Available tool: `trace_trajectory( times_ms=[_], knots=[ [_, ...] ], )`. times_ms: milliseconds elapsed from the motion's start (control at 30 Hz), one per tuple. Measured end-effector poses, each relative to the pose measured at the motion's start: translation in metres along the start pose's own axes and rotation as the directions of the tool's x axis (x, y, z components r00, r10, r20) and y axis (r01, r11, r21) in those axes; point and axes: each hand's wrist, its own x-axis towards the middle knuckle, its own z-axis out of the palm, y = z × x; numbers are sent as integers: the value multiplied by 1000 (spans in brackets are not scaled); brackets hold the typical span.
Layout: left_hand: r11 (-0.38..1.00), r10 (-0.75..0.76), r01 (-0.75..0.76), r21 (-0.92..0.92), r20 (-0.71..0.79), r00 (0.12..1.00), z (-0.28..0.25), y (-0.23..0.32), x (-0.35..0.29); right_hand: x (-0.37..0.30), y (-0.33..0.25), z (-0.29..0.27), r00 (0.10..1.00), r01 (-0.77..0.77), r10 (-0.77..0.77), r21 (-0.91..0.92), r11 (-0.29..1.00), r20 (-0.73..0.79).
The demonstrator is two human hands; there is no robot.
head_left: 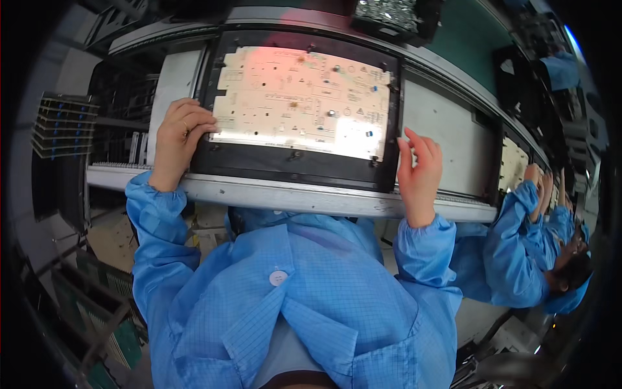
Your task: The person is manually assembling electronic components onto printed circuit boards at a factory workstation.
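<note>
- Left fingers [206, 120] narrowed at the pale board [285, 113]'s left edge, whether gripping I can't tell
- Right fingers [424, 148] loosely parted, empty, beside the black frame [259, 159]
- Board's inside that frame, seemingly seated, small parts [332, 113] already on; what's left, unclear
</note>
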Motion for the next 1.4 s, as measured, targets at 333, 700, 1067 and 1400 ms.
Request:
trace_trajectory(
  times_ms=[333, 700, 1067, 1400],
  knots=[
    [997, -59, 59, -58, -2, 998, -3, 20, -1, -1, 3, 24, 996, -71, 84, 326, 943, -27],
    [993, 109, -103, -62, 102, 989, -8, 3, -22, 0, -20, -4, 982, 128, -152, 193, 973, 114],
    [905, 418, -407, -121, 419, 806, -5, 57, 36, 78, -35, -20, 955, 268, -290, 231, 935, 67],
    [888, 450, -415, -198, 194, 872, 62, 80, 20, 269, 11, 88, 955, 195, -212, 99, 976, 206]
  ],
)
